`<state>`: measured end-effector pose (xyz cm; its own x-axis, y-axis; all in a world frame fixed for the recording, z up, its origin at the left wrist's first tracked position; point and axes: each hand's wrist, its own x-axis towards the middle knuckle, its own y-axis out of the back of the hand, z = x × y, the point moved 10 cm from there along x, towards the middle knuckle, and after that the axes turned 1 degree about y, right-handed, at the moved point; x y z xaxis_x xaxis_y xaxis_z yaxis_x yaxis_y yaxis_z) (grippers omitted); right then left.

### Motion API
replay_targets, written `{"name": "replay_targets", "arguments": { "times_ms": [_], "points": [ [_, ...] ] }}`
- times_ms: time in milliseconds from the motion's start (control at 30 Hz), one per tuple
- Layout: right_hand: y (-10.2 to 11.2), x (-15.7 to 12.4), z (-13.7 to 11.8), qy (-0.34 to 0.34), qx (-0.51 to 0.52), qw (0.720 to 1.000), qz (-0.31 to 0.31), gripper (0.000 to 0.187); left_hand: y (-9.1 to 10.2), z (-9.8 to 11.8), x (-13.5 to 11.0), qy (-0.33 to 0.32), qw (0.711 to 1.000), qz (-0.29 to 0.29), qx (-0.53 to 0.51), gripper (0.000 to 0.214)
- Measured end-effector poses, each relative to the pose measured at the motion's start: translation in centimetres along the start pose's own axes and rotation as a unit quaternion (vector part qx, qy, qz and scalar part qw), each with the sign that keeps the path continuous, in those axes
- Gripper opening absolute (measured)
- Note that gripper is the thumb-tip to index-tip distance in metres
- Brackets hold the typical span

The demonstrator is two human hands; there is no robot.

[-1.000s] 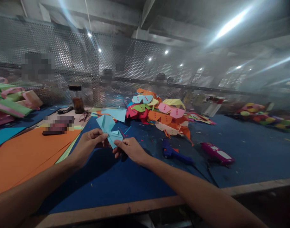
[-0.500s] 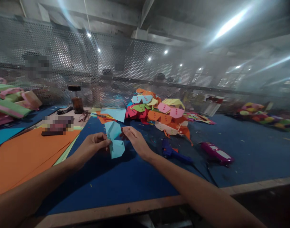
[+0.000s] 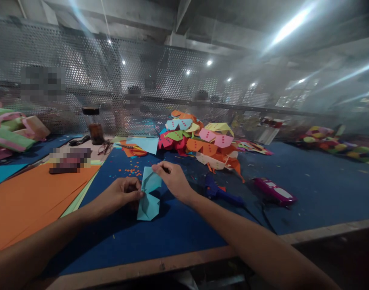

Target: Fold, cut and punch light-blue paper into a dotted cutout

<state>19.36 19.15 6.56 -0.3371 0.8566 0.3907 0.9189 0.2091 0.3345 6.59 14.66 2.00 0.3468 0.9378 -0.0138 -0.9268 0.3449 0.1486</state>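
Note:
A light blue paper mask (image 3: 149,205), creased and notched at its middle, is held upright on end above the blue tabletop (image 3: 184,237). My left hand (image 3: 125,193) pinches its left edge near the middle, thumb in front. At the upper right corner, my right hand (image 3: 171,177) grips the paper between thumb and fingers. Behind my hands lies a heap of coloured paper masks (image 3: 202,147) in orange, pink, green and white, some with rows of red dots. Small orange paper scraps (image 3: 132,171) are scattered just beyond the blue mask.
Right of my hands lie a blue glue gun (image 3: 222,193) and a magenta device (image 3: 275,191) with cords. Orange sheets (image 3: 36,197) are stacked at left, below a jar (image 3: 95,129) of dark liquid. A perforated metal screen (image 3: 148,80) runs along the back.
The blue mask has come lower and nearer, turned more edge-on. My right hand has closed on its upper corner, where it was beside it before. The scraps behind have come into sight.

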Motion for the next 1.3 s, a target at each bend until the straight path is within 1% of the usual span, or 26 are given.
{"name": "replay_targets", "arguments": {
  "times_ms": [133,233,400,533,700,867,1033,1300],
  "points": [
    [0.0,-0.2,-0.1,0.002,-0.012,1.0,0.003,0.042,-0.1,0.0,-0.1,0.0,1.0,-0.007,0.009,0.024],
    [-0.1,-0.3,-0.6,0.008,-0.006,1.0,-0.005,0.037,-0.3,-0.1,-0.1,0.003,1.0,-0.018,0.011,0.024],
    [-1.0,-0.4,-1.3,0.024,0.006,0.999,-0.046,0.028,-0.8,-1.2,-0.2,0.025,0.998,-0.052,0.001,0.031],
    [-1.0,-0.4,-1.3,0.029,0.0,0.998,-0.046,0.024,-1.2,-1.5,-0.1,0.028,0.997,-0.078,0.007,0.034],
    [-1.1,-0.5,-1.3,0.023,-0.006,0.998,-0.052,0.021,-1.5,-1.6,-0.3,0.032,0.995,-0.093,0.006,0.037],
    [-1.7,-0.7,-1.0,0.006,-0.03,0.997,-0.077,0.028,-1.5,-1.5,-0.3,0.037,0.995,-0.09,0.013,0.037],
    [-1.8,-0.7,-0.8,-0.007,-0.059,0.996,-0.072,0.028,-1.6,-1.3,-0.3,0.037,0.995,-0.092,0.008,0.037],
    [-2.5,-0.9,-0.1,-0.025,0.006,0.993,-0.115,0.04,-1.2,-1.6,-0.2,0.023,0.996,-0.086,0.008,0.035]
  ]
}}
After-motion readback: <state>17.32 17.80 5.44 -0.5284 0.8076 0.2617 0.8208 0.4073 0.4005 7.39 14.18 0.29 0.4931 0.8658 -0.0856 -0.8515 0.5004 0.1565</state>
